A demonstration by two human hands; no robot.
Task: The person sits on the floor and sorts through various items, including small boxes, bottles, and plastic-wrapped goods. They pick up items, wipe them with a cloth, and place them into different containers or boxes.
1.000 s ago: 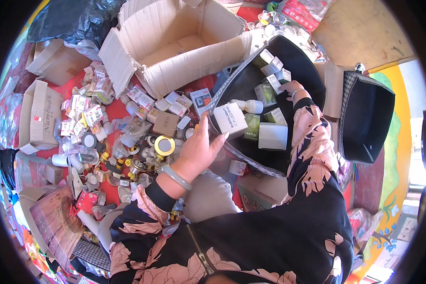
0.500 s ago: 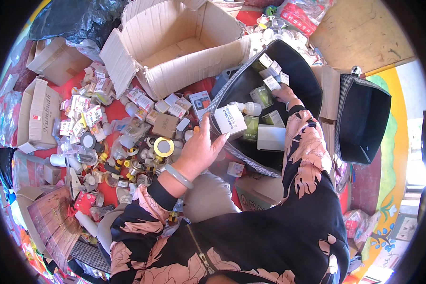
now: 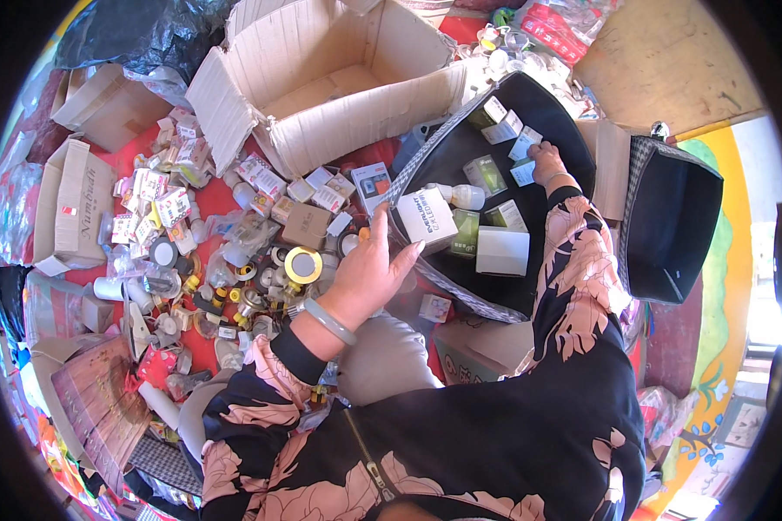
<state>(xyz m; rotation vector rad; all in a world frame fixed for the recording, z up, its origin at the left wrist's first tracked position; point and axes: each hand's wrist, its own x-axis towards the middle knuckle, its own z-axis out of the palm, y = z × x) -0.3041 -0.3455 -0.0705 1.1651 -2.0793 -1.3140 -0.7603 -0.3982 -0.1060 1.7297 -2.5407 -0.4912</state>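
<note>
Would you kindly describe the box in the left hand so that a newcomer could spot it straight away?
Find the open black bag right of the big empty cardboard carton. At the bag's near-left rim, the left hand holds a white box. Unlike the green-tinted boxes beside it, it is plain white and tilted.

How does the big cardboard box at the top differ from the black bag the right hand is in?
The cardboard box is tan and stiff, with flaps spread open; the black bag is dark and soft-sided, with a trimmed rim. The box looks nearly bare inside; the bag holds several small cartons, and the right hand rests among them. The left hand holds a white carton at the bag's edge. Both lie open upward.
</note>
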